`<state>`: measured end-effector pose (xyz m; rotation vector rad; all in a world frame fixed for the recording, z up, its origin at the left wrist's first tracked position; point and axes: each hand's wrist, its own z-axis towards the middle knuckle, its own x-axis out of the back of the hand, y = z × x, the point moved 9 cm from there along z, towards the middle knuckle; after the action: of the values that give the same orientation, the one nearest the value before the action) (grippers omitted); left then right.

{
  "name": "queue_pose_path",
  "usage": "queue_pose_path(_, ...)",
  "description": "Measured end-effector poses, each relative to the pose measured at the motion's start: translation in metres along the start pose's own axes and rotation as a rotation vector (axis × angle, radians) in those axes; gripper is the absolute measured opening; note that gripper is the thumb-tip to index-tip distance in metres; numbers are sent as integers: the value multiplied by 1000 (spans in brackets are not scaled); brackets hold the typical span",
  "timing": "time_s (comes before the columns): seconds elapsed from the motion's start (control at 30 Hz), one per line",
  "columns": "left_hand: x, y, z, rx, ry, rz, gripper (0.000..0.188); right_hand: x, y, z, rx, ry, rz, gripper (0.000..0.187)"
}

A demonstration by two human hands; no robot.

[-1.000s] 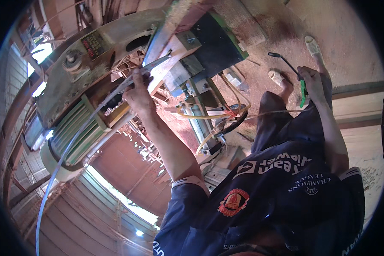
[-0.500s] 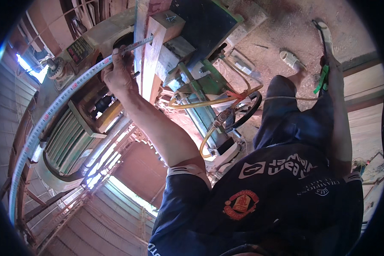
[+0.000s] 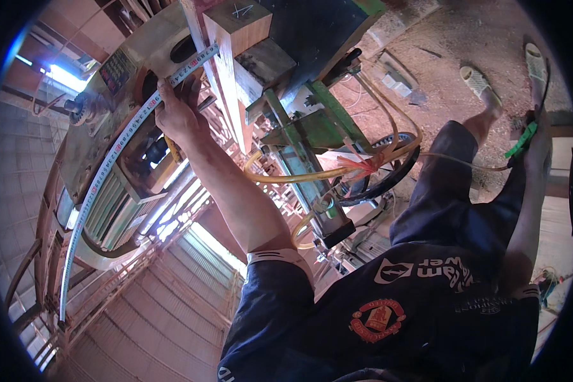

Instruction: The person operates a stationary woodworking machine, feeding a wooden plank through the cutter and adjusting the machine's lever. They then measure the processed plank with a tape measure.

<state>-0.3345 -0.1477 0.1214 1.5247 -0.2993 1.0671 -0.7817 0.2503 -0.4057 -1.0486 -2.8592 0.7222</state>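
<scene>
My left hand [image 3: 179, 116] pinches a white measuring tape blade [image 3: 122, 141] with black and red marks. One part of the blade reaches past my fingers to the edge of an upright wooden board [image 3: 224, 83]. Its other part bends down in a long curve to a tip at the lower left. Beside the board sits a squared wood block [image 3: 239, 22] with a pencil mark on top. My right hand [image 3: 536, 127] hangs low by my leg, closed around something dark, with a green strip [image 3: 522, 140] beside it. What it holds is mostly hidden.
Behind my left hand stands a large machine with a curved metal frame [image 3: 156, 41] and a ribbed motor [image 3: 111, 213]. A green clamp assembly [image 3: 318, 121] with yellow hoses [image 3: 299, 177] is close to my left forearm. Sawdust covers the floor [image 3: 445, 48].
The whole view has shifted, and my right hand appears farther right. The tape's lower end has swung right and up, so its tip shows. My left hand keeps its pinch on the tape.
</scene>
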Motion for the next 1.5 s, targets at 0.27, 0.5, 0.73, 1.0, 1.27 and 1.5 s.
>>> queue_pose_path(0.27, -16, 22, 3, -106, -150, 152, 41, 37, 68, 42, -46, 5, 189, 35)
queue_pose_path(0.5, -13, 15, -5, -56, -139, 188, 42, 105, 140, 72, -187, 15, 406, 39)
queue_pose_path(0.73, -8, 11, -7, -85, -121, 165, 42, 114, 152, 71, -190, 4, 431, 43)
queue_pose_path(1.0, -2, 7, -1, -81, -57, 111, 44, 97, 137, 59, -199, -8, 426, 34)
queue_pose_path(1.27, -2, 10, -3, -97, -60, 83, 40, 84, 112, 57, -134, -123, 484, 38)
queue_pose_path(1.5, 1, 8, -1, -90, -57, 73, 36, 80, 97, 50, -184, 65, 467, 41)
